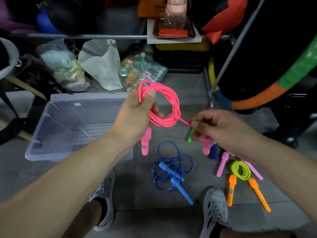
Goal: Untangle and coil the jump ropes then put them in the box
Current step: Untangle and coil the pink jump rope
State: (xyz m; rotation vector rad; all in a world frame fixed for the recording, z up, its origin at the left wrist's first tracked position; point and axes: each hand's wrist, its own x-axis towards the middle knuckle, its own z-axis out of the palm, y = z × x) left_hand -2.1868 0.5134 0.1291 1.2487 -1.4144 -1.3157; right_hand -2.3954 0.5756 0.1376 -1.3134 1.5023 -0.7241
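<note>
"Since you have the head feed up, what are the hands on?"

"Logged: left hand [137,109] clamped round the pink rope [164,107], thumb pressing the bundled loops; one pink handle [145,143] hangs just below it. Right hand [217,129] sits apart from the left, pinching the rope's loose tail where it leaves the coil; the second pink handle [205,146] shows under its fingers, though I cannot tell whether they grip it."

"Progress?"

"I judge pink nearly coiled, last turn outstanding, not yet boxed. The box [85,97] lies left of the left hand, and I see no rope in it. Below, between the hands, the blue rope [171,169] lies in loose tangled loops on the floor [154,220], untouched. Under the right forearm the yellow rope [240,169] with orange handles [231,191] looks wound already, with pale pink handles [222,164] of another rope beside it. A green piece [189,139] and a dark blue handle [213,152] peek out beneath the right hand, too covered to identify. So: none boxed, at least blue to untangle"
</note>
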